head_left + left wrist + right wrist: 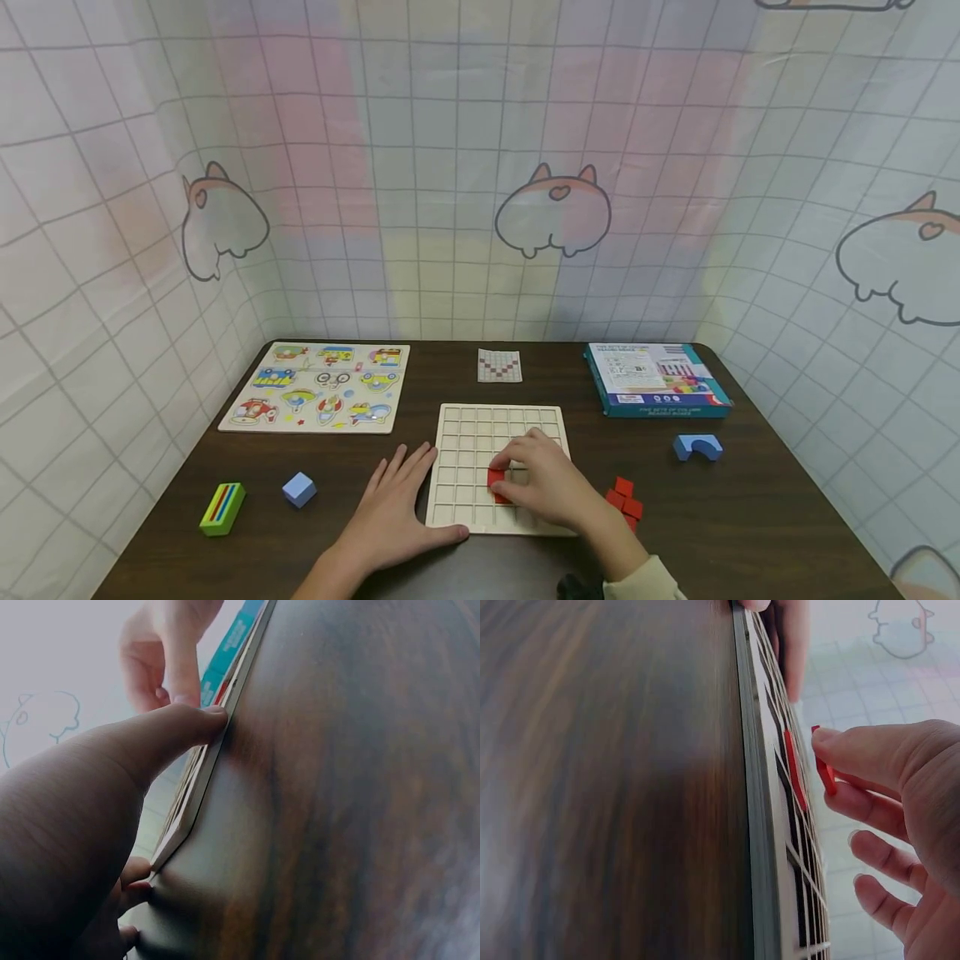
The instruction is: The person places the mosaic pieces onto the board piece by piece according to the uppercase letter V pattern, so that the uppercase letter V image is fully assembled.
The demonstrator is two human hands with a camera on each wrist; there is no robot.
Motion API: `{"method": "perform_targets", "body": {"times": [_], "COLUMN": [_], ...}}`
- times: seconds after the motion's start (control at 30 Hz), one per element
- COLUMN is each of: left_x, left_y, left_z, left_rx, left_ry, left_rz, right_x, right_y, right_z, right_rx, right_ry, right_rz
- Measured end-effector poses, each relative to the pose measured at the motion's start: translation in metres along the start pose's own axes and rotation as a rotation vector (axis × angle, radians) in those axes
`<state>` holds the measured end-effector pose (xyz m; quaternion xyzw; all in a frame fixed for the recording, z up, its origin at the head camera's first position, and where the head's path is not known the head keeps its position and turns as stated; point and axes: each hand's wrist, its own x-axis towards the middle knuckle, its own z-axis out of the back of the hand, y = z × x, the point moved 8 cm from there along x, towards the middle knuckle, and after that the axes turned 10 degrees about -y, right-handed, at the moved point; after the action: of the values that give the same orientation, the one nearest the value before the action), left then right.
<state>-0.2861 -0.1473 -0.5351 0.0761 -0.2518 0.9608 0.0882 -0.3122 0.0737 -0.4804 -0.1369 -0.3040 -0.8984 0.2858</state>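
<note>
A pale wooden grid board (457, 454) lies in front of me at the table's middle. My right hand (546, 482) is over it, pinching a small red square tile (824, 771) between thumb and forefinger, just above the grid. Another red tile (796, 772) sits in a cell close beneath it. Spread flat at the board's left is my left hand (397, 512), its fingertips along the left edge and its thumb at the near edge. Several loose red cubes (622, 500) are heaped on the table, right of the board and partly behind my right forearm.
Behind the board lies a small pattern card (499, 367). A picture puzzle board (318, 392) is at back left, a teal box (660, 392) at back right. Blue arch block (697, 447) lies right; blue cube (299, 490) and green striped block (222, 509) lie left.
</note>
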Motion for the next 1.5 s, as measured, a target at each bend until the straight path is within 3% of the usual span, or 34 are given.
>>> {"method": "perform_targets", "body": {"times": [0.43,1.0,1.33,1.5], "left_x": [-0.002,-0.003,-0.003,-0.002], "left_y": [-0.001,-0.006,-0.007,-0.006], "left_z": [0.001,0.005,0.006,0.005], "left_rx": [0.002,-0.003,-0.011,-0.012], "left_ry": [-0.011,-0.026,-0.014,-0.006], "left_rz": [-0.014,-0.026,-0.016,-0.013], "right_x": [0.014,0.017,0.014,0.014], "right_y": [0.001,-0.005,-0.003,-0.004], "right_z": [-0.018,-0.022,-0.022,-0.018], "right_rx": [-0.004,0.019,0.026,-0.01], "right_ry": [0.041,0.051,0.076,0.042], "right_rz": [-0.054,-0.126,-0.11,-0.072]}}
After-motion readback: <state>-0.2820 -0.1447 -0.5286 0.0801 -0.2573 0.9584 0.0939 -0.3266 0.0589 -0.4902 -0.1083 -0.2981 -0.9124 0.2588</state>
